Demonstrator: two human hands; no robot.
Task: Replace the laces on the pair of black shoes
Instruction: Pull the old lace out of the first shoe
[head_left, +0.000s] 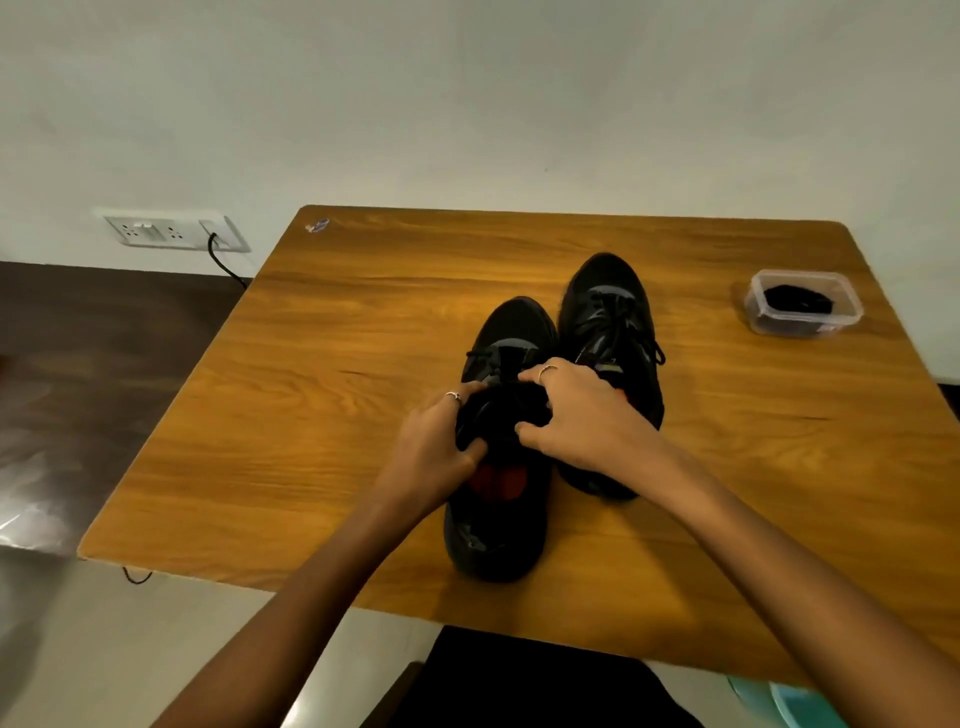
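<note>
Two black shoes stand side by side on the wooden table (311, 405), toes pointing away from me. The left shoe (498, 530) is nearer and shows a red insole. My left hand (436, 441) grips its left side at the tongue, thumb curled into the opening. My right hand (576, 410) grips the tongue and collar from the right, fingers curled over the top. The right shoe (608, 312) sits farther back with its black laces tied. A clear plastic box (802, 304) at the right holds black laces.
A small sticker (318, 225) lies at the table's far left corner. A wall socket (171, 228) with a black cable plugged in sits on the left wall. The table's near edge runs just above my lap.
</note>
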